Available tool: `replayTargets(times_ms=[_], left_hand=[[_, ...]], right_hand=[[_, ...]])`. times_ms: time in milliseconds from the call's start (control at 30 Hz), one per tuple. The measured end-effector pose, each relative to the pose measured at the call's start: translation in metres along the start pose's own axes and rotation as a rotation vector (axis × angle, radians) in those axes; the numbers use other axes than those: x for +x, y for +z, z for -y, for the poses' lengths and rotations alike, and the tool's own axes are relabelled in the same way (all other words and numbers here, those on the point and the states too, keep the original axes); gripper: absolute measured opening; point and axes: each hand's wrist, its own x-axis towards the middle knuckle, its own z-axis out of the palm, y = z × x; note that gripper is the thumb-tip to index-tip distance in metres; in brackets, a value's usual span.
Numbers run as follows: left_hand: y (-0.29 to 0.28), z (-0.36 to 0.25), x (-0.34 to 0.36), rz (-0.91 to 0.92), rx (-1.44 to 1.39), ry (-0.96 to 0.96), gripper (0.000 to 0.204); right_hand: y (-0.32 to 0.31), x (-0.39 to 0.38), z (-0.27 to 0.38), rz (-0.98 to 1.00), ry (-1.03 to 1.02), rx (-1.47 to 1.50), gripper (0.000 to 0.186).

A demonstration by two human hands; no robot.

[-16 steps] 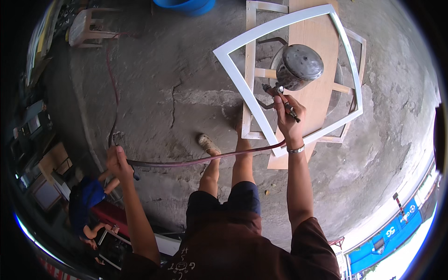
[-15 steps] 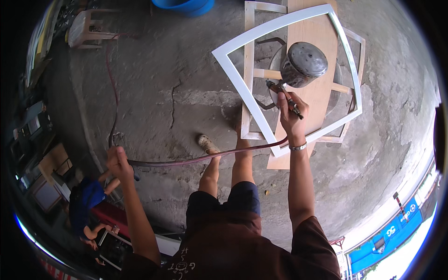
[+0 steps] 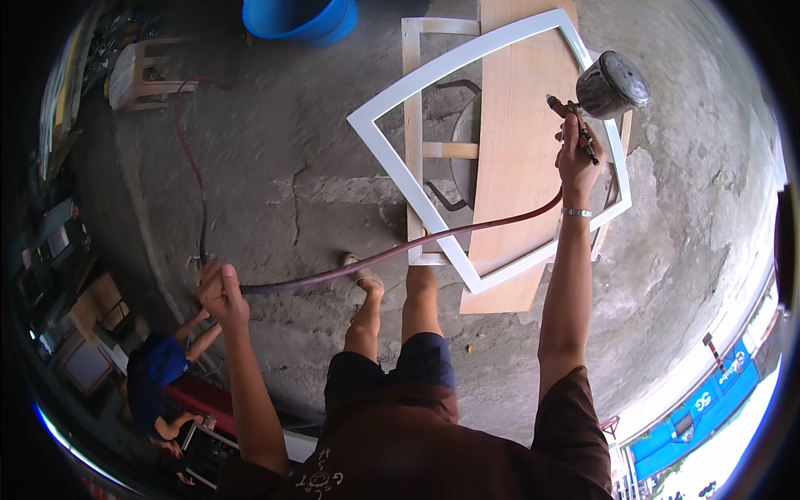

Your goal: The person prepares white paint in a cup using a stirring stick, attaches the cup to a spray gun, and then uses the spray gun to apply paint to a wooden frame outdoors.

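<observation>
My right hand (image 3: 578, 171) grips a spray gun (image 3: 575, 121) with a paint-stained metal cup (image 3: 614, 86) on top. It hangs over the right side of a white four-sided frame (image 3: 460, 242) with a bowed edge. From the gun a reddish hose (image 3: 400, 250) sags across to my left hand (image 3: 223, 293), whose fingers are closed around it at the left. Under the white frame lie a plywood board (image 3: 518, 158) and a second, unevenly whitened frame (image 3: 413, 125). A round support beneath them is partly hidden.
A blue tub (image 3: 302, 18) stands at the far side, with a plastic stool (image 3: 137, 77) at far left. Another person in a blue shirt (image 3: 158, 367) is bent over at lower left. The hose runs on along the cracked concrete floor (image 3: 258, 158) towards the stool.
My right hand has carried the spray gun right and away from me, from the white frame's middle to its right side. My left hand still holds the hose, which now slopes more steeply.
</observation>
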Motion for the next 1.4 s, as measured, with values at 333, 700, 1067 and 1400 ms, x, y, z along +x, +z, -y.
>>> replayTargets(times_ms=[333, 700, 1067, 1400], left_hand=[[0.03, -0.038, 0.029, 0.058, -0.035, 0.079, 0.047], [0.032, -0.029, 0.036, 0.033, -0.074, 0.005, 0.046], [0.03, -0.04, 0.051, 0.058, -0.022, 0.071, 0.047], [0.041, -0.045, 0.044, 0.108, -0.01, 0.087, 0.046]], right_hand=[[-0.025, 0.076, -0.03, -0.178, -0.024, -0.019, 0.037], [-0.041, 0.06, -0.013, -0.214, 0.065, 0.083, 0.031], [-0.032, 0.047, -0.016, -0.066, 0.003, 0.005, 0.038], [-0.042, 0.095, -0.008, -0.33, 0.019, -0.004, 0.034]])
